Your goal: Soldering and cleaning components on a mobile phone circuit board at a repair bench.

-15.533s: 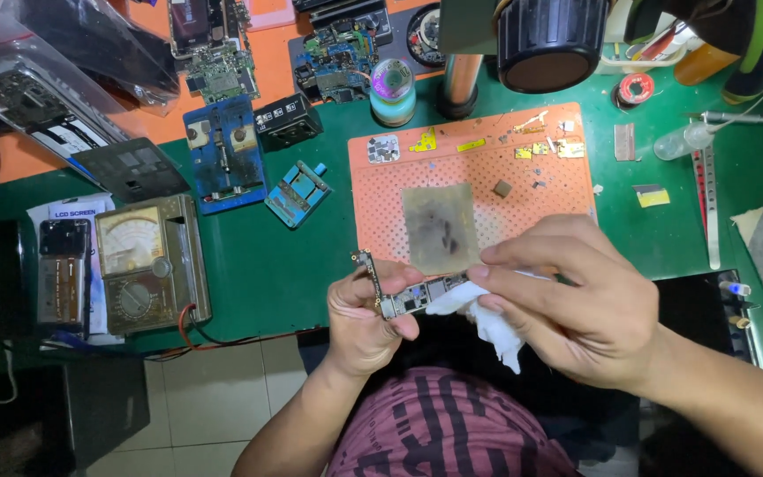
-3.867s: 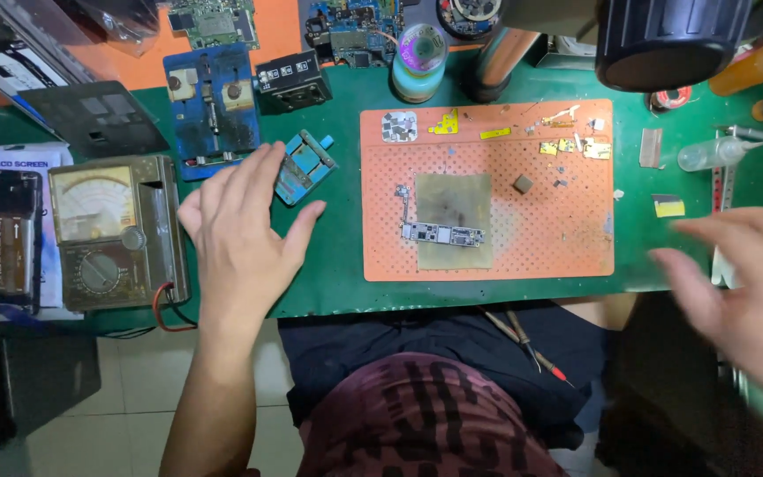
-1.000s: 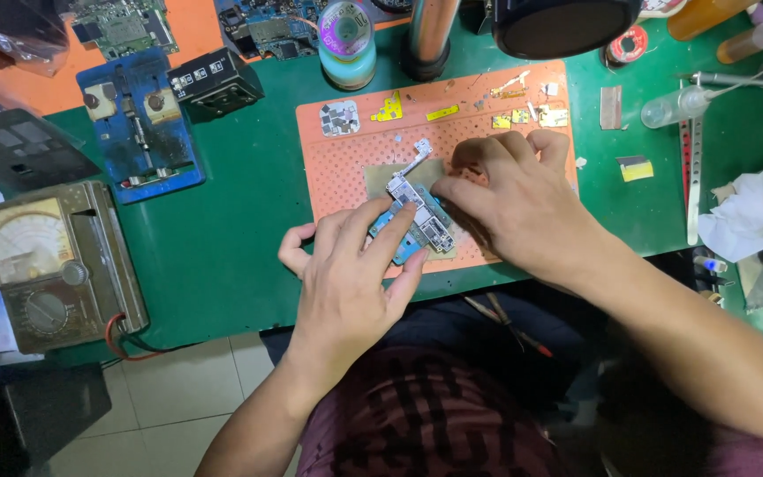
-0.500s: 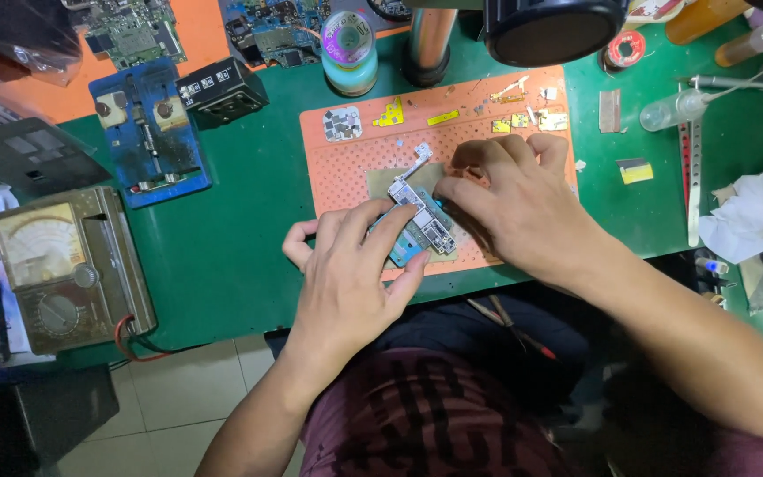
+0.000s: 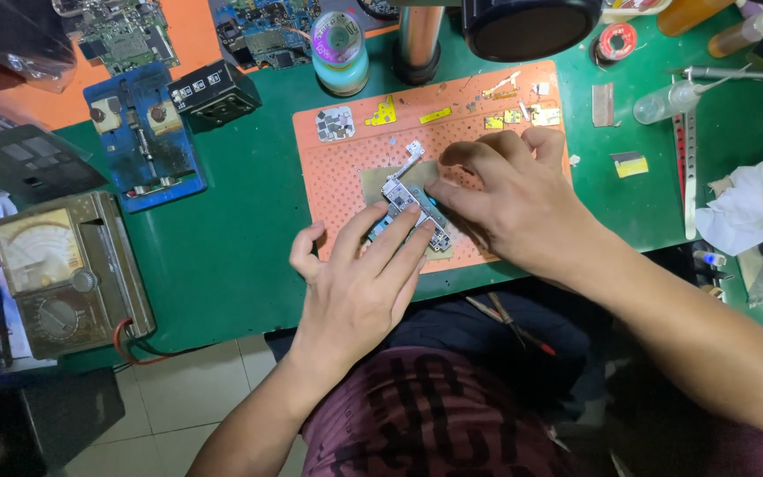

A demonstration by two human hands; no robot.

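A narrow phone circuit board [image 5: 410, 205] lies slanted on an orange perforated work mat [image 5: 339, 175] on the green bench. My left hand [image 5: 359, 283] comes in from below, its fingertips pressing the board's near end and a small blue fixture under it. From the right, my right hand [image 5: 509, 199] has its fingers curled down onto the board's right side. Both hands partly hide the board; only its upper end shows fully.
An analog multimeter [image 5: 64, 269] sits at the left, with a blue board holder [image 5: 143, 132] and a black block [image 5: 214, 88] behind it. A solder-wire spool [image 5: 339, 49] and a microscope post [image 5: 419, 40] stand at the back. White tissue [image 5: 748, 212] and tweezers lie right.
Both hands stay on the board over the last second, shifting only slightly. Before that, the board lay alone on the mat and my left hand fetched the small blue fixture.
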